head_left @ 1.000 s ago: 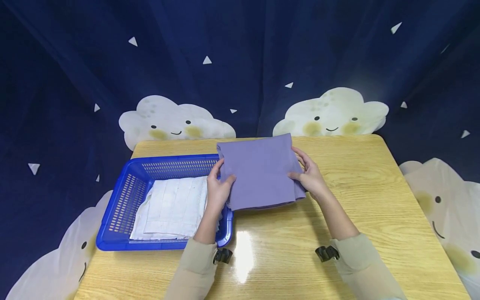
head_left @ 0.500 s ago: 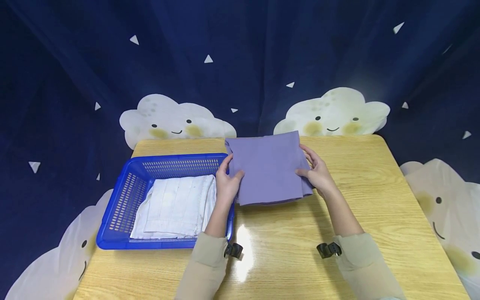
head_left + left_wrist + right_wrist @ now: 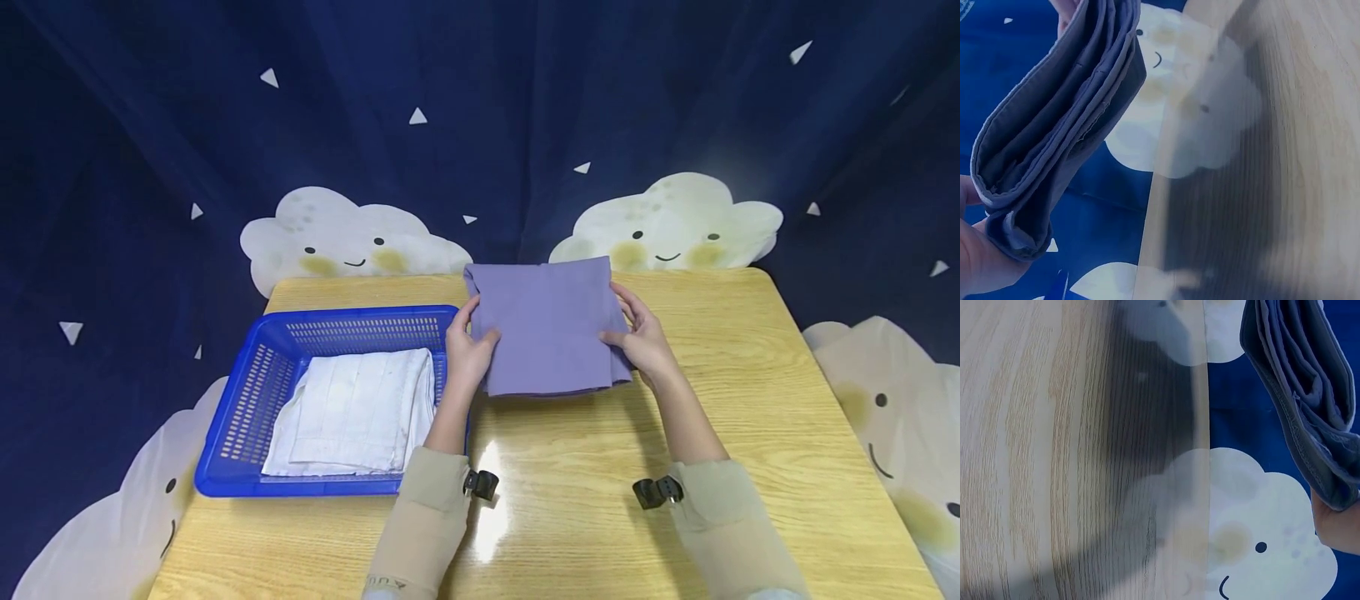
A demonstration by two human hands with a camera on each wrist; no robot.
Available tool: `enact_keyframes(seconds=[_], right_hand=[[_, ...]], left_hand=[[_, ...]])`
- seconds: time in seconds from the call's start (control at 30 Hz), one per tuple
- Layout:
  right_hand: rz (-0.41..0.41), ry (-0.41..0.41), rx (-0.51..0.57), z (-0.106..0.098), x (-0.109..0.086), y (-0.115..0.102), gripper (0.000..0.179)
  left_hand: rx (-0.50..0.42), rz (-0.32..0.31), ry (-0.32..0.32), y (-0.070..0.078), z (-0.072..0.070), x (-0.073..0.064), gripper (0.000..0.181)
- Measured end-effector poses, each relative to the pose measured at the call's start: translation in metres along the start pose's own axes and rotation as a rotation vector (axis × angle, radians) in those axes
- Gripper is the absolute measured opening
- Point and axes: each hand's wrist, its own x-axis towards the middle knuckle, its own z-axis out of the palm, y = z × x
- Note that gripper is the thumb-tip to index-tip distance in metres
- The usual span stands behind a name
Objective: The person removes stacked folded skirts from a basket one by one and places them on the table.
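Observation:
A folded purple cloth (image 3: 551, 329) is held up over the table, its many layers showing edge-on in both wrist views. My left hand (image 3: 468, 354) grips its left edge, thumb on top and fingers behind. At the opposite edge my right hand (image 3: 647, 343) pinches it the same way. In the left wrist view the cloth (image 3: 1054, 119) hangs above the tabletop, part of the left hand (image 3: 985, 256) at its lower end. The right wrist view shows the cloth (image 3: 1300, 394) with part of the right hand (image 3: 1338, 525) under it. The fingers behind the cloth are mostly hidden.
A blue plastic basket (image 3: 225, 487) stands on the left of the wooden table (image 3: 750, 400), close by my left forearm. Folded white cloth (image 3: 356, 408) lies inside it. A dark blue curtain (image 3: 510, 108) with cloud prints hangs behind the table's far edge.
Both hands have carried the purple cloth to the right and slightly farther away, off the basket's right end. More of the white cloth's right side now shows.

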Motion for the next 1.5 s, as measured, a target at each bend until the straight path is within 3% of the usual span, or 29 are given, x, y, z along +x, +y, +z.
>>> enact_keyframes(seconds=[0.33, 0.8, 1.13, 1.37, 1.5], right_hand=[[-0.015, 0.032, -0.028, -0.005, 0.011, 0.004, 0.085], [-0.017, 0.068, -0.029, -0.011, 0.032, 0.013, 0.085], [-0.056, 0.074, -0.052, -0.013, 0.046, 0.021, 0.082], [-0.075, 0.085, -0.068, -0.012, 0.051, 0.027, 0.081], [-0.096, 0.1, -0.093, -0.014, 0.056, 0.033, 0.081]], left_hand=[[0.032, 0.028, -0.006, -0.005, 0.012, 0.014, 0.057], [0.049, 0.002, -0.025, -0.017, 0.029, 0.033, 0.058], [0.181, -0.055, 0.017, -0.025, 0.04, 0.04, 0.057], [0.208, -0.047, 0.06, -0.032, 0.048, 0.044, 0.054], [0.238, -0.064, 0.05, -0.039, 0.055, 0.047, 0.054]])
